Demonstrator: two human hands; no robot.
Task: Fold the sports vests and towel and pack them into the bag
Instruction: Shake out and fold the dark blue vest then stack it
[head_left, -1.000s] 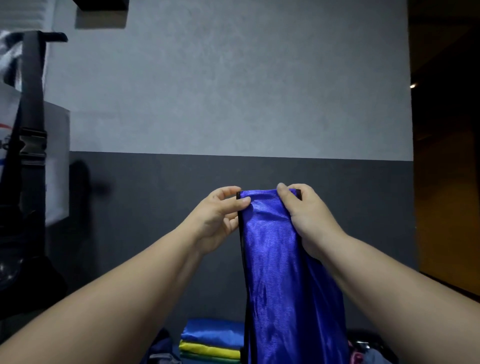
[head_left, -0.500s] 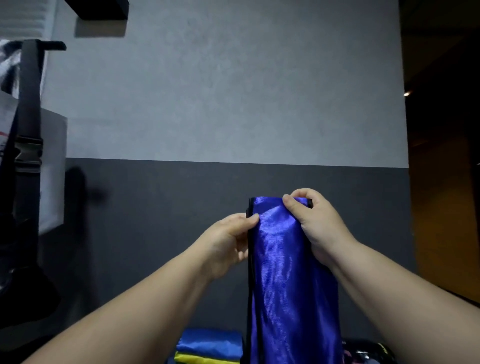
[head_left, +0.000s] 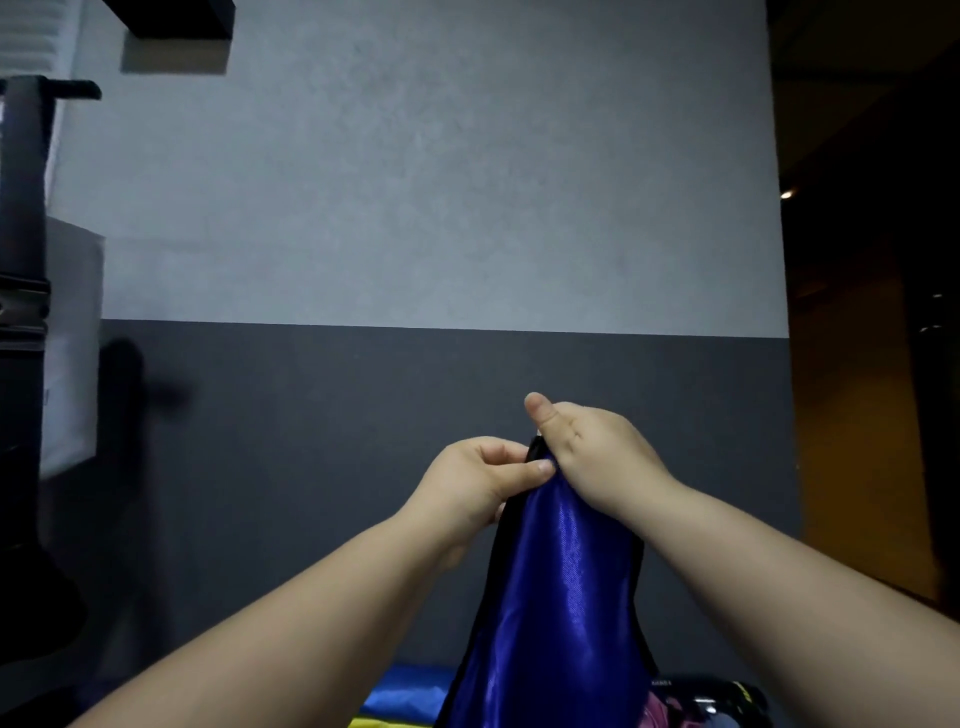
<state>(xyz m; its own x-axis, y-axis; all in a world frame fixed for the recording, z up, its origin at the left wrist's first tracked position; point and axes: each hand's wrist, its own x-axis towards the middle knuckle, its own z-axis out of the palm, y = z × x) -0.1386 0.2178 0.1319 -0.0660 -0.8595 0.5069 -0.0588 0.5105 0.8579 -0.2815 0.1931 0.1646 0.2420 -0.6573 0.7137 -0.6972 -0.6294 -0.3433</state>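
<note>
Now I see the left hand (head_left: 480, 480) and right hand (head_left: 592, 457) touching, both pinching the top edge of the shiny blue satin vest with black trim (head_left: 561, 597), hanging mid-air; that edge is no longer spread flat. I read it as a lengthwise fold closing.

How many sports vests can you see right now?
3: dark blue vest held up centre; folded blue vest at bottom edge; yellow vest peeking beneath it. Others may be hidden.

No text, label or number can be read; yellow marks on a black item (head_left: 730, 696) at bottom right are too blurred.
</note>
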